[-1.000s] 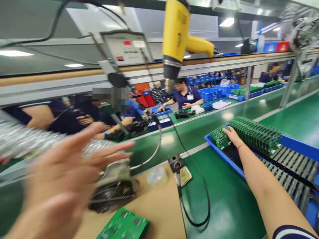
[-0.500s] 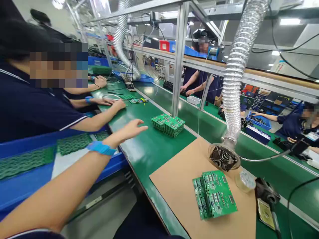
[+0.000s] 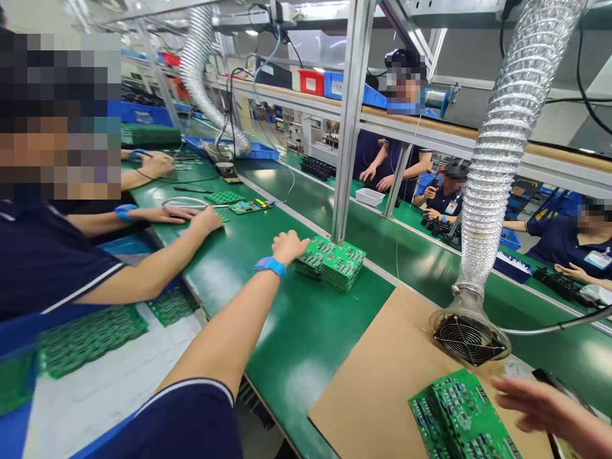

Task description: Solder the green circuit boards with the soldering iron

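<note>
My left hand [image 3: 288, 247], a blue band on its wrist, is at the left end of a stack of green circuit boards [image 3: 335, 260] on the green bench. Its fingers are curled at the stack's edge and its thumb reaches over the top board; the gripping side is partly hidden. At the lower right, my right hand [image 3: 538, 405] hangs slightly blurred with its fingers stretched out and nothing in them. It is just right of a second pile of circuit boards [image 3: 463, 414], which lies fanned on a brown cardboard sheet [image 3: 377, 376].
A fume duct with a fan [image 3: 471, 338] stands behind the cardboard. A metal post [image 3: 351, 127] rises behind the far stack. Left of me, a co-worker's hands [image 3: 191, 220] rest on the bench. A blue bin with circuit boards [image 3: 95, 338] is at the lower left.
My left hand has moved right to the far stack and its fingers have curled there. My right hand has come into view at the lower right. The view has shifted.
</note>
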`<state>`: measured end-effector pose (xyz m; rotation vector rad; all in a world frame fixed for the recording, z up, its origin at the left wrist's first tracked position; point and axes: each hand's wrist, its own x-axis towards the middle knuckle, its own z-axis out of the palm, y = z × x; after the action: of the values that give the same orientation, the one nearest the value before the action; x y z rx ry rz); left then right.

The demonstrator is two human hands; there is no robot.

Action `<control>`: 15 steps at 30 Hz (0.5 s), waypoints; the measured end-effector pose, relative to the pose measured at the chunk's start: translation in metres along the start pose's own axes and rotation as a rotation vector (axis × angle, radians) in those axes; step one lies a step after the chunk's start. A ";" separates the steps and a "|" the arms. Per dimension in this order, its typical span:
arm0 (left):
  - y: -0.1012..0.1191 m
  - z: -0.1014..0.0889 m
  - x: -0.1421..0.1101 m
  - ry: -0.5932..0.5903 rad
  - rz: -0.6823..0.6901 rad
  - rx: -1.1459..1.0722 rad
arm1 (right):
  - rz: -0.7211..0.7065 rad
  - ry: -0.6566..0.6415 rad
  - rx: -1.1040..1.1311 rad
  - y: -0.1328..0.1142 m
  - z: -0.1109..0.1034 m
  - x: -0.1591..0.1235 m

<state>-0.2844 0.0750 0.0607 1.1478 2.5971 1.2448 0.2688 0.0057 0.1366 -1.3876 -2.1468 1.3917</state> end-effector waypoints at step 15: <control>-0.019 0.070 -0.081 -0.127 0.471 0.037 | 0.262 0.004 0.632 -0.094 0.187 0.319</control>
<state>-0.2138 0.0619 -0.0214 1.8543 2.3423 1.1384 -0.0692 0.1431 0.0252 -1.4166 -1.3498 1.9285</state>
